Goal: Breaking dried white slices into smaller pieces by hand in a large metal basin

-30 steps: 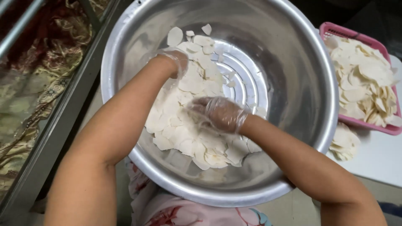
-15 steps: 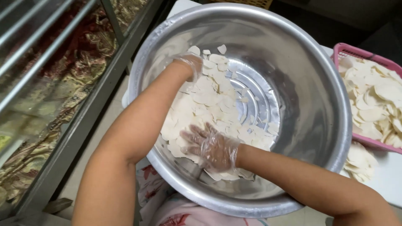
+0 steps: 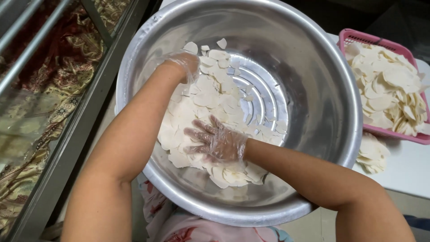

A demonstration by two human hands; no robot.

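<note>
Right hand (image 3: 217, 143), gloved, fingers spread flat on pale slices (image 3: 210, 96), frame centre. Left hand (image 3: 181, 65) curled, buried among slices, grip indeterminate. Steel bowl (image 3: 322, 112). Pink basket (image 3: 358, 38), upper right, on counter (image 3: 403, 172).

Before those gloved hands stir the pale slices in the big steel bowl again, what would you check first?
1. Thin clear glove on left hand: on, ok.
2. Clear glove on right hand: on, fingers spread flat on slices, ok.
3. Thin pale slices: all inside the bowl, heaped toward the left side, ok.
4. Large round steel bowl: upright; what it rests on, cannot tell.
5. Pink plastic basket of similar slices: apart from the bowl, ok.
6. Tears in gloves: cannot tell.
</note>
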